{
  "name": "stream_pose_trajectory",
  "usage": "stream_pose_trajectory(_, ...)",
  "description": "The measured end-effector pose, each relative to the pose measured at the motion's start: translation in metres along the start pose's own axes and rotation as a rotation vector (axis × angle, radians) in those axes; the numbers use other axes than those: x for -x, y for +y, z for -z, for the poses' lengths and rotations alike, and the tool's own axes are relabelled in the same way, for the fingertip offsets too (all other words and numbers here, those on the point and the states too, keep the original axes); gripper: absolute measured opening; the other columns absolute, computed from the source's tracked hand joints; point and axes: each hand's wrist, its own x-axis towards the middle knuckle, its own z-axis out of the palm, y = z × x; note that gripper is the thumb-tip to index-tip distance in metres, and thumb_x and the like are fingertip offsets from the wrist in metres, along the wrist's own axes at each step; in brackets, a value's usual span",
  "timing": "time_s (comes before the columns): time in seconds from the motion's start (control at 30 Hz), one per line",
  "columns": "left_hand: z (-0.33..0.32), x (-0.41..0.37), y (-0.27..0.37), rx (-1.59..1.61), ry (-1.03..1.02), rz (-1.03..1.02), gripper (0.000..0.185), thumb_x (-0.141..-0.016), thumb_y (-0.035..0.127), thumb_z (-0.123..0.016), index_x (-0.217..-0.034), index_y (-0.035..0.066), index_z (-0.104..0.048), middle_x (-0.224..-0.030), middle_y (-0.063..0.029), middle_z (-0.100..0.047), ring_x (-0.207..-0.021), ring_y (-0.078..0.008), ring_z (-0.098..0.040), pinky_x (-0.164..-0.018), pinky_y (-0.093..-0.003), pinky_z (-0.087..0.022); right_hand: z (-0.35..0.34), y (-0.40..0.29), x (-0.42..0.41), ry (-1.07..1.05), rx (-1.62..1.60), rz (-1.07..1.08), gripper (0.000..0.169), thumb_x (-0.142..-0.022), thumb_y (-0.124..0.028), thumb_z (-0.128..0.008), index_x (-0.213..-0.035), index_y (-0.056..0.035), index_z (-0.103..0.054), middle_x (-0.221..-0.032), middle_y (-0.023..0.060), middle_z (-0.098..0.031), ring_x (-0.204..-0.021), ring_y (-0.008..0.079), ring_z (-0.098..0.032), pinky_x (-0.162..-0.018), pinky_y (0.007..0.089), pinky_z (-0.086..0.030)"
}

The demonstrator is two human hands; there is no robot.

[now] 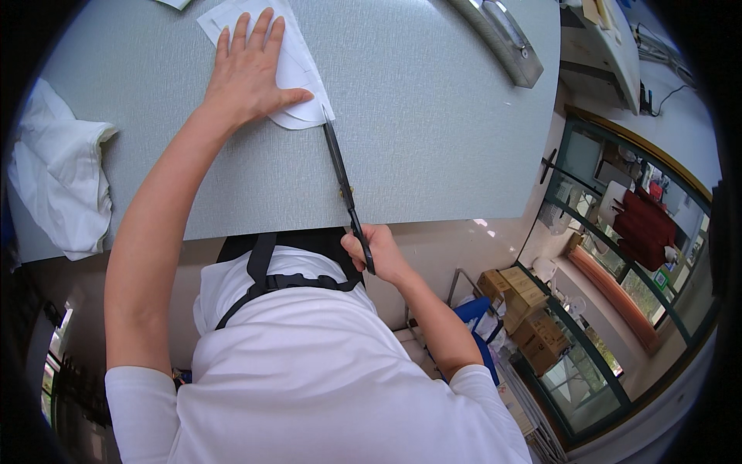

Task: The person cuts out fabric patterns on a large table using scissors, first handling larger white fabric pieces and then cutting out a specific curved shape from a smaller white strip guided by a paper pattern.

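My left hand (246, 72) lies flat with fingers spread on a white sheet (293, 55) marked with drawn lines; whether it is paper or cloth I cannot tell. The sheet rests on the grey textured table (417, 139). My right hand (379, 249) grips the handles of long dark shears (338, 159) at the table's front edge. Their blades point away from me, and the tips meet the sheet's lower right corner, just right of my left thumb. The blades look nearly closed.
Crumpled white cloth (64, 168) hangs over the table's left edge. A metal bar with a handle (501, 40) lies at the far right. Beyond the right side are cardboard boxes (530, 313), a blue chair (475, 319) and a green-framed glass partition (614, 214).
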Motion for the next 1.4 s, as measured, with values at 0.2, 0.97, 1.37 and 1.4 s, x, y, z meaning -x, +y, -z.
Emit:
stream_pose_trajectory(0.2,0.006,-0.001,0.003,-0.027,-0.034,0.000,0.121,-0.065,0.074,-0.074,-0.157,0.014,-0.024,-0.164,-0.0095,-0.021,-0.153,-0.0305,-0.011,-0.125,-0.0487,-0.009,-0.007,-0.006,0.002,0.049,0.073,-0.009,0.041,-0.092,-0.036,-0.073,-0.069,-0.0050,-0.059,-0.052,-0.0012,-0.052,-0.045,0.0067,-0.049,-0.042,0.0258,-0.036)
stream_pose_trajectory(0.97,-0.001,-0.001,-0.002,-0.011,-0.001,-0.017,0.122,-0.066,0.077,-0.072,-0.157,0.012,-0.024,-0.164,-0.0106,-0.020,-0.153,-0.0315,-0.011,-0.125,-0.0505,-0.009,-0.022,-0.008,-0.008,0.123,0.049,0.007,0.045,-0.089,-0.037,-0.076,-0.067,-0.0013,-0.062,-0.053,-0.0010,-0.054,-0.044,0.0073,-0.051,-0.041,0.0255,-0.038)
stream_pose_trajectory(1.37,0.002,0.000,-0.002,0.006,0.009,-0.036,0.120,-0.068,0.074,-0.073,-0.157,0.009,-0.025,-0.164,-0.0126,-0.021,-0.153,-0.0332,-0.012,-0.124,-0.0516,-0.009,-0.042,-0.014,-0.014,0.165,0.016,0.022,0.048,-0.088,-0.041,-0.076,-0.067,-0.0010,-0.062,-0.052,0.0005,-0.054,-0.043,0.0081,-0.051,-0.041,0.0268,-0.039)
stream_pose_trajectory(1.4,0.002,0.000,-0.002,0.007,0.011,-0.037,0.120,-0.068,0.073,-0.073,-0.157,0.008,-0.025,-0.163,-0.0128,-0.021,-0.153,-0.0333,-0.012,-0.124,-0.0517,-0.009,-0.043,-0.014,-0.015,0.167,0.010,0.024,0.048,-0.089,-0.042,-0.076,-0.066,-0.0014,-0.061,-0.052,0.0005,-0.054,-0.044,0.0082,-0.051,-0.041,0.0268,-0.039)
